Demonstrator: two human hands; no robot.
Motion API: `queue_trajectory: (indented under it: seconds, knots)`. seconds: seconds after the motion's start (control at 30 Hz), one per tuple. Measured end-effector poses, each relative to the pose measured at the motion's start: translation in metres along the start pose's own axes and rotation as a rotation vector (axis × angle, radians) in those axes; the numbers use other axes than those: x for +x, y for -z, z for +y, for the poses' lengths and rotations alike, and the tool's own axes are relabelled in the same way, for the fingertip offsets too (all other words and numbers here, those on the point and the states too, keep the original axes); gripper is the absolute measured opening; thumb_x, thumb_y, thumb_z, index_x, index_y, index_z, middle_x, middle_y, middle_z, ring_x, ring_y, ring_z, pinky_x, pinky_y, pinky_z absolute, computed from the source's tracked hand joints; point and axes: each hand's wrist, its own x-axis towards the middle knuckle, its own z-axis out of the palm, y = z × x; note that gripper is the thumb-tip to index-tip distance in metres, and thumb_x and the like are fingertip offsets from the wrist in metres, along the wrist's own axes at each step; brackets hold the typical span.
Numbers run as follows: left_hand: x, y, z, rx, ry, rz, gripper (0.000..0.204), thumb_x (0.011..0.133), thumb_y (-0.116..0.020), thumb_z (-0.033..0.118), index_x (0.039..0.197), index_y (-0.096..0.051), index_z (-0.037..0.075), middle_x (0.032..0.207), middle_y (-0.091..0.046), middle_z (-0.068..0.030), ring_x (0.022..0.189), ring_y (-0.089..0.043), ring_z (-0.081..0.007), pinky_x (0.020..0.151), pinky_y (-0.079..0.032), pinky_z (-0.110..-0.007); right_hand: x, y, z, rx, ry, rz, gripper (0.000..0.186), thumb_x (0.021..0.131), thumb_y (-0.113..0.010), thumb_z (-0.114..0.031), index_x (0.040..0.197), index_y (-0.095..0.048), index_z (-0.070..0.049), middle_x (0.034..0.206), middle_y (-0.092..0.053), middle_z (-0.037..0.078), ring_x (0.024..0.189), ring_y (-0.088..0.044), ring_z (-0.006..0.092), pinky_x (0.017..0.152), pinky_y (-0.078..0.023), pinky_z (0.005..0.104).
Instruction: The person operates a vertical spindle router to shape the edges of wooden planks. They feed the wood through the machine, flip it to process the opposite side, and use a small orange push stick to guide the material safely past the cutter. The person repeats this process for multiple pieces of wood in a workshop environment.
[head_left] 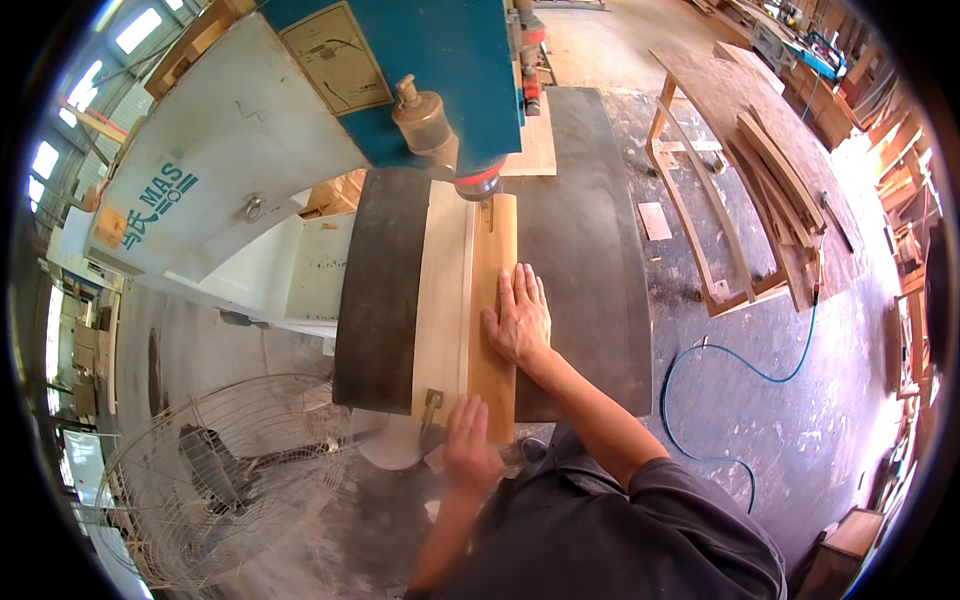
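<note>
Lying flat, the right hand (522,326) touches the board (485,280); left hand (472,452) blurs, grip unclear.

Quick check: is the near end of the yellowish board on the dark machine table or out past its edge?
Out past it: the yellowish board runs beyond the near edge of the dark machine table.

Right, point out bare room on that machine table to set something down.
Bare: the dark table between tan board and right edge, though the right forearm crosses its near part. A narrower strip lies left of the pale board. Crowded: the middle, with both boards, right hand, blurred left hand and red-ringed spindle.
</note>
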Motion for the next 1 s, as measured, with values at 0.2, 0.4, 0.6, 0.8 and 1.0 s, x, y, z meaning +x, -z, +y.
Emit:
queue_trajectory:
  seconds: [0.2,0.4,0.6,0.8,1.0]
  knots:
    - [0.008,0.002,0.008,0.006,0.038,0.029,0.051,0.085,-0.054,0.0,0.133,-0.061,-0.012,0.139,-0.062,-0.0294,0.134,-0.056,-0.0486,0.115,-0.045,-0.052,-0.014,0.009,-0.01,0.01,-0.015,-0.017,0.075,0.095,-0.063,-0.035,0.153,-0.042,0.008,0.157,-0.041,0.036,0.152,-0.034,0.0493,0.128,-0.024,0.0538]
    - [-0.007,0.0,0.005,0.143,0.035,0.028,0.048,0.085,-0.063,0.004,0.131,-0.062,-0.008,0.14,-0.059,-0.0277,0.132,-0.056,-0.047,0.113,-0.044,-0.053,-0.039,0.015,-0.024,0.006,-0.037,-0.035,0.074,0.097,-0.06,-0.034,0.154,-0.04,0.009,0.157,-0.041,0.036,0.153,-0.032,0.0488,0.128,-0.023,0.0541]
    - [-0.079,-0.002,0.023,-0.026,0.355,0.234,0.04,0.085,-0.081,0.016,0.117,-0.062,0.0,0.122,-0.061,-0.0182,0.099,-0.063,-0.031,0.086,-0.053,-0.042,-0.078,0.023,-0.034,-0.017,-0.073,-0.1,0.073,0.099,-0.06,-0.035,0.154,-0.04,0.008,0.16,-0.041,0.03,0.155,-0.031,0.0436,0.129,-0.021,0.0518]
    - [-0.079,-0.018,-0.001,-0.847,1.075,0.031,0.033,0.091,-0.078,0.006,0.12,-0.063,-0.001,0.102,-0.07,-0.0054,0.082,-0.064,-0.0128,0.071,-0.051,-0.03,-0.104,0.044,-0.035,0.124,-0.112,-0.123,0.072,0.096,-0.065,-0.032,0.152,-0.041,0.008,0.154,-0.05,0.029,0.151,-0.038,0.0423,0.126,-0.029,0.0498]
    - [-0.13,-0.034,-0.02,-1.2,1.009,-0.193,0.041,0.086,-0.081,0.003,0.125,-0.066,-0.001,0.104,-0.073,-0.0048,0.087,-0.067,-0.0131,0.078,-0.054,-0.03,-0.091,0.071,-0.002,1.15,-0.608,0.02,0.068,0.091,-0.08,-0.017,0.144,-0.048,0.01,0.129,-0.07,0.018,0.108,-0.072,0.0257,0.092,-0.059,0.0352]
